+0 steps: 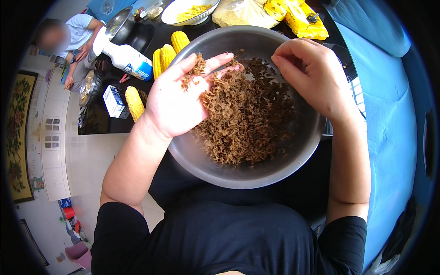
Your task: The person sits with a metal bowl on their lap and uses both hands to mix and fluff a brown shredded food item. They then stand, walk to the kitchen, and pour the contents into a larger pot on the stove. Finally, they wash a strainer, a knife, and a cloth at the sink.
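A wide grey metal bowl [245, 182] rests above my lap, at the edge of the black table. Inside it lies a heap of dry, curly brown shreds [245, 121], darker at the far right side. My left hand [172, 103] is over the bowl's left rim, palm up and fingers spread. A small clump of the same shreds [196, 71] lies on its palm and fingers. Over the right side of the bowl, my right hand [316, 73] is closed, thumb tip against the fingertips. Anything pinched there is too small to make out.
Yellow corn cobs [134, 103] lie left of the bowl, near a blue-and-white box [113, 101] and a white bottle [123, 57]. Behind stand a white bowl [167, 17] and yellow bags [305, 20]. Another person [82, 27] sits far left. A blue sofa [389, 137] is at right.
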`<move>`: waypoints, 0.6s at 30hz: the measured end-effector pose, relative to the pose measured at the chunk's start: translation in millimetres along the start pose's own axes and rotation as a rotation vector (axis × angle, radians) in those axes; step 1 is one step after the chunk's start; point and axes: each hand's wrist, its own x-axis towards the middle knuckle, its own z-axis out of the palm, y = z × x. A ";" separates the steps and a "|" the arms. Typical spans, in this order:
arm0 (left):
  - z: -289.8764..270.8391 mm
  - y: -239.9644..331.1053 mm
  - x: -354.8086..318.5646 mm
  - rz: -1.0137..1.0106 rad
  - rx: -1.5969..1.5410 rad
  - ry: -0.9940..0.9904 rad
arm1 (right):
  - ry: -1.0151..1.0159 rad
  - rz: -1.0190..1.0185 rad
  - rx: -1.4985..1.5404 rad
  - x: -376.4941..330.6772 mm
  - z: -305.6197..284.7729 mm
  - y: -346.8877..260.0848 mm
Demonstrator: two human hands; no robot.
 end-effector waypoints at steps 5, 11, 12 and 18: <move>8.4 -6.0 -1.0 -0.001 -0.031 0.027 | -0.106 0.049 0.271 -2.5 6.1 -24.7; 5.8 -17.3 7.5 0.029 -0.134 -0.144 | 0.065 -0.222 0.264 -7.3 30.8 -37.5; 9.3 -21.3 9.2 0.045 -0.101 -0.126 | 0.055 -0.213 0.252 -7.1 31.0 -37.1; 22.6 -33.5 11.1 0.070 -0.026 -0.014 | -0.019 -0.170 0.275 -8.8 26.4 -38.1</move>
